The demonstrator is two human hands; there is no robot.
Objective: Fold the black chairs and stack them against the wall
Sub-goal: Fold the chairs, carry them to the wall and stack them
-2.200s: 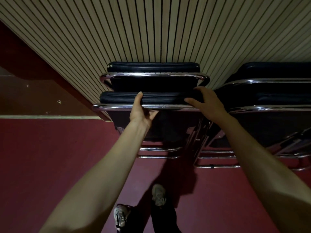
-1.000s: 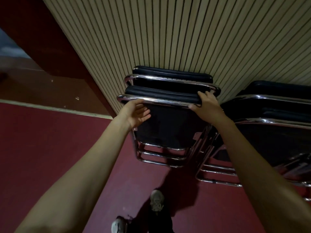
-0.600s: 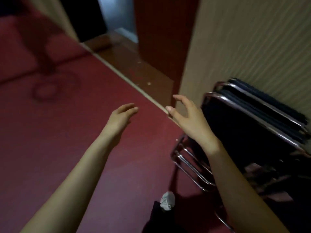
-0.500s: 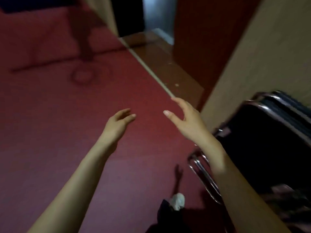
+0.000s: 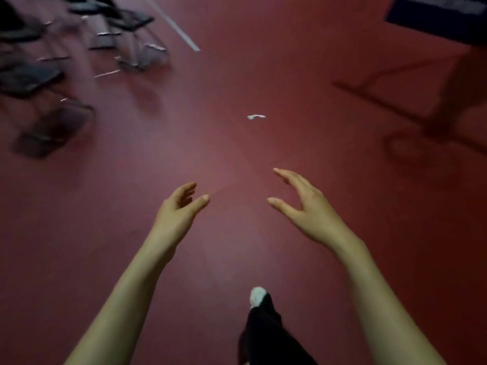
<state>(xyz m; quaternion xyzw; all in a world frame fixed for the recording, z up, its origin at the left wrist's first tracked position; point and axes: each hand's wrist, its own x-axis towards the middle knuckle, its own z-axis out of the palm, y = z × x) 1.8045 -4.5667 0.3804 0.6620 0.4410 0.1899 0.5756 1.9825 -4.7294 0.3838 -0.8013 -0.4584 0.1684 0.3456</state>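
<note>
Several unfolded black chairs with chrome legs stand blurred at the upper left, on the red floor. My left hand and my right hand hang in front of me over bare floor, both with relaxed fingers and holding nothing. They are far from the chairs. The stack of folded chairs and the wall are out of view.
A small white scrap lies on the red floor ahead. A dark blue surface on a leg stands at the upper right, with its shadow on the floor. A white line runs across the floor at the top. My shoe shows below.
Both hands let go of the folded chair stacked at the slatted wall. The view swung left away from the wall, and the open chairs came into sight.
</note>
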